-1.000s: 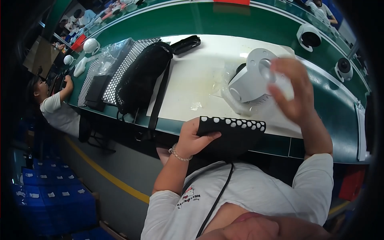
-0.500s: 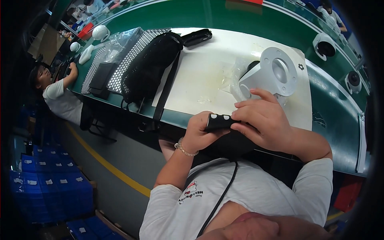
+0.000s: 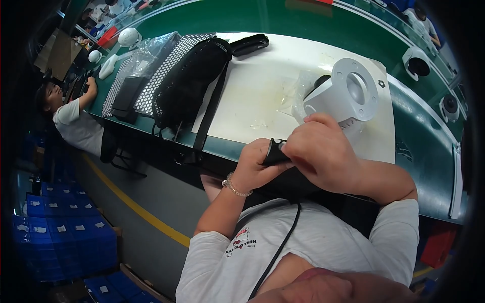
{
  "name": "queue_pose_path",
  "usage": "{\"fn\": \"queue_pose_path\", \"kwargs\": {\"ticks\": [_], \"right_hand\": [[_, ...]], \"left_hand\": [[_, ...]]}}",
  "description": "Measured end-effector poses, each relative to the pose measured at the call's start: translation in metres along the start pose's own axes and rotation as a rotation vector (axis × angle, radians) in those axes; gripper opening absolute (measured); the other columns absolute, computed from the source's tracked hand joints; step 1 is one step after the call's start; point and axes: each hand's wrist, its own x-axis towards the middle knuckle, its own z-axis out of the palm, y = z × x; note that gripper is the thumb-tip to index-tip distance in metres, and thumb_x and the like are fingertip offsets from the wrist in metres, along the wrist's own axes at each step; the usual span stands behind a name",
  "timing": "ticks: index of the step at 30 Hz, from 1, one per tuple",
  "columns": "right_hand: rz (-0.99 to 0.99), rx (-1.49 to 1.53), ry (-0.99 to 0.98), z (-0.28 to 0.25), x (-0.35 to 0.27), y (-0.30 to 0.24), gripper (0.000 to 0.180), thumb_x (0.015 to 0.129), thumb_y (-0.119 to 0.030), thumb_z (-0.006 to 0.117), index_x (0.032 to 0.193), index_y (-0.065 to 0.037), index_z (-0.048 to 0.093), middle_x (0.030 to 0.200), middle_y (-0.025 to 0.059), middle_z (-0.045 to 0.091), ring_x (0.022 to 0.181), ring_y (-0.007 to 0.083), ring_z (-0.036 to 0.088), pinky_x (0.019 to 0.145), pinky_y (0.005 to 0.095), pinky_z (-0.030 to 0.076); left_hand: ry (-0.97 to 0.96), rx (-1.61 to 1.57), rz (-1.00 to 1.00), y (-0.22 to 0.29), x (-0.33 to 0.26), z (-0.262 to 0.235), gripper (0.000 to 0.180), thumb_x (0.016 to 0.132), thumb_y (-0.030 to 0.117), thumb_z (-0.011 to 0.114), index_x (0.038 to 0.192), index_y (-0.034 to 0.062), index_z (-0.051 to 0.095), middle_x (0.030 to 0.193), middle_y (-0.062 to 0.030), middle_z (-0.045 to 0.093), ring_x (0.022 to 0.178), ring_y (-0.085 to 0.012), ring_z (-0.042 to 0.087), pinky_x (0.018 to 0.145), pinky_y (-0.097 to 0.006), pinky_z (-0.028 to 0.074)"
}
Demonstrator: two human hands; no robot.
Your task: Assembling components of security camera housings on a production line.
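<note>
A small black piece (image 3: 274,153) with pale round spots along its top is held in front of my body, over the table's near edge. My left hand (image 3: 255,162) grips its left end, with the thumb beneath. Closed over the right end are the fingers of my right hand (image 3: 323,154), which hide much of the piece. Just beyond that hand, a white camera housing (image 3: 319,99) with a wide ring-shaped flange lies tilted on a white sheet (image 3: 257,91). Clear plastic wrap (image 3: 293,98) lies against the housing's left side.
A black mesh bag (image 3: 189,83) with a strap over the edge lies left of the sheet. Beside it are a dark box (image 3: 127,98) and a perforated panel (image 3: 174,60). White cameras (image 3: 417,61) stand at far right. Another person (image 3: 76,116) works at left; blue bins (image 3: 65,232) are below.
My right hand has shifted slightly left and its fingers have curled over the black piece, covering more of the spots. My left hand stays nearly in place.
</note>
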Motion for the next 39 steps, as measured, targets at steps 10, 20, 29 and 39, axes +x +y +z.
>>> {"fn": "queue_pose_path", "kwargs": {"ticks": [10, 20, 29, 39], "right_hand": [[-0.174, 0.031, 0.138, 0.017, 0.007, 0.003, 0.051, 0.061, 0.005, 0.066, 0.108, -0.008, 0.049, 0.088, 0.0076, 0.054, 0.075, 0.0225, 0.053, 0.067, 0.0325, 0.043], [-0.305, -0.020, 0.302, 0.025, 0.007, 0.013, 0.049, 0.064, 0.002, 0.066, 0.108, -0.008, 0.048, 0.079, 0.0056, 0.052, 0.069, 0.0195, 0.052, 0.058, 0.0289, 0.042], [-0.548, 0.126, 0.110, 0.013, -0.006, 0.007, 0.034, 0.069, -0.011, 0.069, 0.100, -0.014, 0.058, 0.093, 0.0062, 0.052, 0.076, 0.0189, 0.053, 0.056, 0.0272, 0.042], [-0.376, 0.129, 0.167, 0.003, 0.008, 0.013, 0.044, 0.075, -0.003, 0.058, 0.117, -0.006, 0.045, 0.097, 0.0105, 0.053, 0.077, 0.0222, 0.055, 0.062, 0.0319, 0.044]], "left_hand": [[0.066, 0.057, 0.043, -0.015, -0.005, 0.005, 0.013, 0.064, 0.009, 0.069, 0.071, 0.0057, 0.058, 0.064, -0.0075, 0.055, 0.057, -0.0248, 0.053, 0.053, -0.031, 0.041], [-0.002, 0.067, 0.015, -0.017, -0.005, 0.002, 0.013, 0.066, 0.012, 0.067, 0.072, 0.0056, 0.058, 0.064, -0.0080, 0.054, 0.056, -0.0235, 0.052, 0.053, -0.030, 0.041], [-0.080, -0.051, -0.231, -0.007, -0.008, -0.005, 0.018, 0.066, 0.012, 0.067, 0.080, 0.0035, 0.061, 0.071, -0.0091, 0.058, 0.062, -0.0209, 0.056, 0.058, -0.028, 0.043], [0.044, 0.119, -0.069, 0.005, 0.007, 0.007, 0.024, 0.074, 0.009, 0.063, 0.095, 0.0012, 0.058, 0.087, -0.0109, 0.061, 0.078, -0.0197, 0.060, 0.067, -0.027, 0.046]]}}
